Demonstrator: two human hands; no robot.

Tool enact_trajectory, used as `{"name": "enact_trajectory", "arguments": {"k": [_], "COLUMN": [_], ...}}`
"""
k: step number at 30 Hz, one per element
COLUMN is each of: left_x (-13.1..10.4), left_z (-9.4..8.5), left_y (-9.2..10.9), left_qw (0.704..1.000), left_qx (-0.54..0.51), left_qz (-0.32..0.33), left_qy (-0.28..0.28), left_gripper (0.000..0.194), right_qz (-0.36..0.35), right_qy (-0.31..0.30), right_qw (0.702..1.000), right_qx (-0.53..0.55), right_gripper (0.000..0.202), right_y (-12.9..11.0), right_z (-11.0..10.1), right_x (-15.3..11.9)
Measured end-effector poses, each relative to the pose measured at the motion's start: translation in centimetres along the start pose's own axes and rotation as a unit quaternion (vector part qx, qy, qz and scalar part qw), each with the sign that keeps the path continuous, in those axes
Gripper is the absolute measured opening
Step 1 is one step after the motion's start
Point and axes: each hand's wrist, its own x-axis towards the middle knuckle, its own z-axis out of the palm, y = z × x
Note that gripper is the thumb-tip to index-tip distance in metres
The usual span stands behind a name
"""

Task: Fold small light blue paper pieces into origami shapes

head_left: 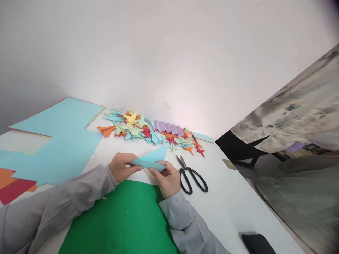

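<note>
A light blue sheet of paper (152,157), folded with a pointed corner up to the right, is held in the air between both hands. My left hand (124,166) pinches its left end between thumb and fingers. At its right end my right hand (167,177) grips the lower folded strip, thumb in front and fingers behind. Below the hands lies a green sheet (119,218). Black-handled scissors (187,170) rest on the table just right of my right hand, blades pointing away and slightly parted.
Folded paper planes (132,129) in many colours lie heaped along the wall, with a purple pleated strip (169,127) among them. Large blue sheets (71,151) and red and orange pieces (17,190) spread at left. A black object (258,243) sits at the table's near right.
</note>
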Motion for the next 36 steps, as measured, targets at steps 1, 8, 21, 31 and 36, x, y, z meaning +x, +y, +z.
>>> {"name": "enact_trajectory", "arguments": {"k": [1,8,21,31,36], "left_x": [0.0,0.0,0.0,0.1,0.1], "left_z": [0.0,0.4,0.5,0.3,0.3], "left_y": [0.1,0.0,0.0,0.0,-0.1], "left_qw": [1.000,0.978,0.975,0.971,0.968], "left_qx": [-0.008,-0.146,-0.156,-0.181,-0.178], "left_qz": [-0.018,-0.142,-0.161,-0.155,-0.177], "left_qy": [-0.002,0.041,0.006,-0.001,0.003], "left_gripper": [0.011,0.026,0.012,0.018,0.021], "right_qz": [-0.004,0.001,0.058,0.064,0.067], "right_qy": [0.002,-0.021,0.000,-0.013,0.019], "right_qw": [1.000,0.994,0.996,0.996,0.994], "right_qx": [0.006,0.104,0.070,0.057,0.085], "right_gripper": [0.023,0.101,0.019,0.032,0.030], "right_y": [0.0,-0.6,0.9,0.7,1.0], "right_z": [0.0,0.6,0.1,-0.1,-0.1], "right_x": [0.0,0.0,0.2,0.2,0.2]}}
